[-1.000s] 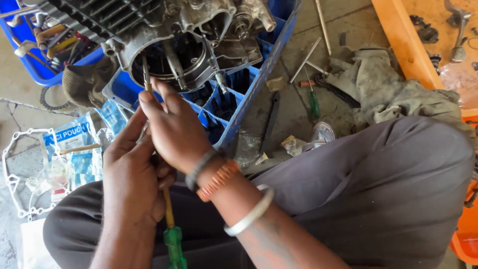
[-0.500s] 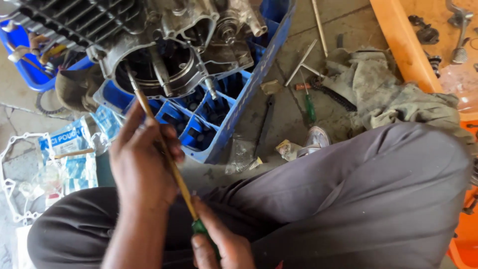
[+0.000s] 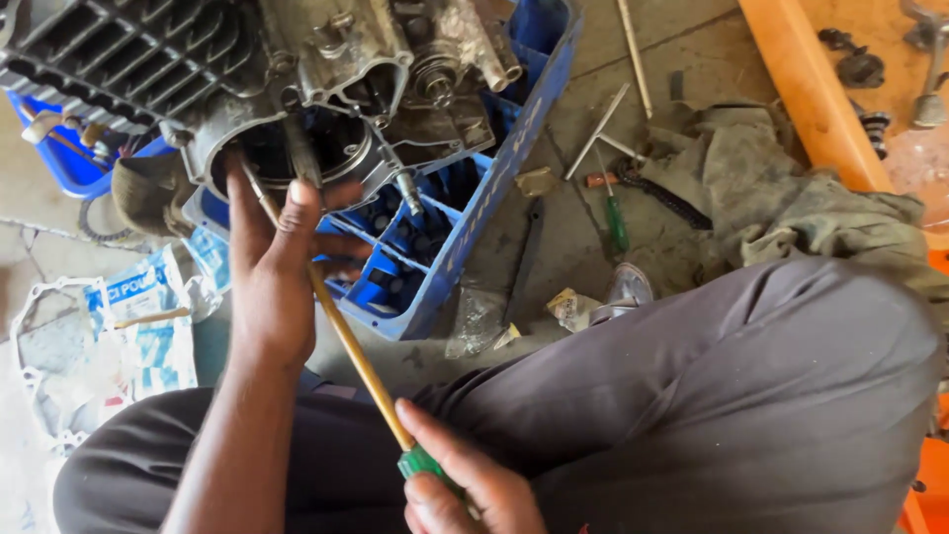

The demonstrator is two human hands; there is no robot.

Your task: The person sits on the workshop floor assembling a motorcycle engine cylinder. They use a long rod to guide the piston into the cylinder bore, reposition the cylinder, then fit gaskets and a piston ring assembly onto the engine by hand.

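Note:
A greasy metal engine block [image 3: 326, 69] rests on a blue plastic crate [image 3: 465, 218]. My left hand [image 3: 272, 267] reaches up to the round opening of the engine, fingers spread against its rim and around the shaft of a long screwdriver [image 3: 346, 346]. The screwdriver's brass-coloured shaft runs from the opening down to a green handle. My right hand [image 3: 465, 485] is closed on that green handle at the bottom of the view, above my lap in dark trousers.
A green-handled screwdriver [image 3: 615, 220], thin metal rods [image 3: 597, 131] and a dirty rag [image 3: 791, 198] lie on the concrete floor to the right. An orange board [image 3: 806, 94] with bolts runs along the far right. A gasket and a blue-white pouch [image 3: 138, 326] lie at left.
The right hand has dropped from the engine opening to the screwdriver's green handle. The left hand has slid up the shaft to the engine rim. The view has shifted slightly.

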